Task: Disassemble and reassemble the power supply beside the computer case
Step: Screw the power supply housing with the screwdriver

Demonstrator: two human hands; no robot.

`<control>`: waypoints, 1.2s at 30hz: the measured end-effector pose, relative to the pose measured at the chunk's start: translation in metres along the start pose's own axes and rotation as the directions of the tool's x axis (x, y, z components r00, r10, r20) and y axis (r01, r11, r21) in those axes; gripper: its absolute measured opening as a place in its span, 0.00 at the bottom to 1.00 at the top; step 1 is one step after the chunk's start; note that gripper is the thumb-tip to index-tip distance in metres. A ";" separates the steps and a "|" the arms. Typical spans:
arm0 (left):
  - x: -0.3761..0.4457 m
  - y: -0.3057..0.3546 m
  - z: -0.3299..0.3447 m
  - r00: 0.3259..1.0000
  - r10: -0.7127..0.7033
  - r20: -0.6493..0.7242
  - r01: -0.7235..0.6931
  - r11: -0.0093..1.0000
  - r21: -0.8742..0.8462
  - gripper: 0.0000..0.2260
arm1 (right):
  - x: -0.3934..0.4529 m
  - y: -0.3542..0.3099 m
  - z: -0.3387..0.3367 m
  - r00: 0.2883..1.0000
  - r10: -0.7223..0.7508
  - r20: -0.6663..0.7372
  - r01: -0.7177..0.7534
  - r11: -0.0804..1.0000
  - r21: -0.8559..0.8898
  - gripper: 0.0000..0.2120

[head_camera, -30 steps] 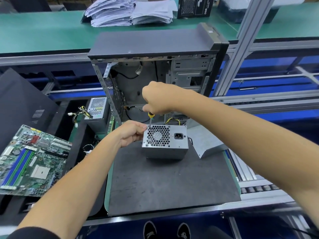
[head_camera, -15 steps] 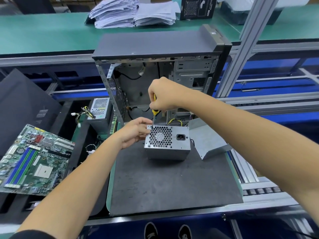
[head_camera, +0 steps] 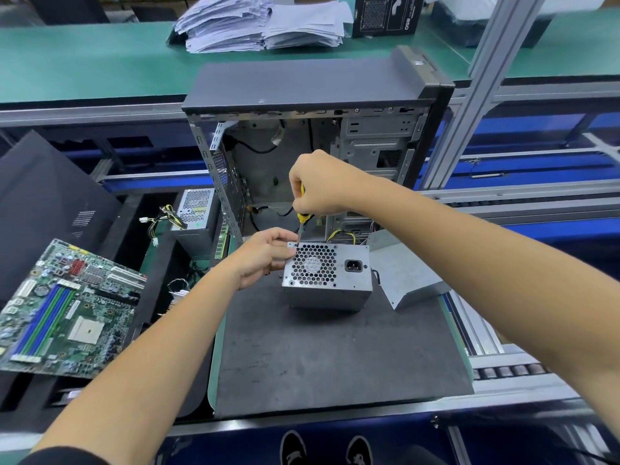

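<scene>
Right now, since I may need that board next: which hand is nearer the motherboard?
Left. The left hand holds the power supply at its left edge, the side toward the motherboard. The right hand grips the screwdriver above, farther right.

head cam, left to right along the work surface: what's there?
motherboard → second power supply → left hand → power supply on the mat → loose metal cover

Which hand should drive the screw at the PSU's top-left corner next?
Right. The right hand already grips the screwdriver, its tip at the top-left corner of the power supply. The left hand steadies that edge.
</scene>
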State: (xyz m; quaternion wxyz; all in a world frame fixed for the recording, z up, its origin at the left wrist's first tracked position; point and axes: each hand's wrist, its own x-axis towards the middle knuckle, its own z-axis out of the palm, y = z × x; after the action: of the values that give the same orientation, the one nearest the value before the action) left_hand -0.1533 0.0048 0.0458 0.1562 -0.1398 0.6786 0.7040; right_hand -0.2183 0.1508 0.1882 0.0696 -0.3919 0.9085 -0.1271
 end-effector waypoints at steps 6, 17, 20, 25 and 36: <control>0.001 0.000 0.000 1.000 -0.001 -0.004 0.000 0.996 -0.086 0.07 | 0.002 0.000 0.002 1.000 -0.007 0.005 0.007 1.000 -0.017 0.07; 0.009 -0.004 -0.011 0.999 0.016 -0.034 -0.017 0.999 -0.042 0.06 | 0.008 0.000 0.007 1.000 -0.012 0.016 0.013 1.000 -0.019 0.06; 0.011 -0.003 -0.010 0.996 0.069 -0.057 -0.069 0.998 0.004 0.06 | 0.008 -0.001 0.007 1.000 -0.008 0.019 0.009 1.000 -0.009 0.07; 0.008 0.002 -0.007 0.983 0.183 -0.034 -0.179 0.979 0.098 0.08 | 0.007 -0.003 0.002 1.000 0.015 0.007 -0.015 1.000 0.020 0.09; 0.010 0.002 -0.005 0.974 0.226 0.004 -0.220 0.944 0.247 0.06 | 0.009 -0.001 -0.004 1.000 0.014 -0.026 -0.013 0.999 0.047 0.07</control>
State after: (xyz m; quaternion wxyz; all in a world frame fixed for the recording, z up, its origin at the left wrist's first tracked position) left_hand -0.1631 -0.0003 0.0430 0.0833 -0.0503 0.7737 0.6260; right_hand -0.2249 0.1442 0.1921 0.0675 -0.3822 0.9088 -0.1529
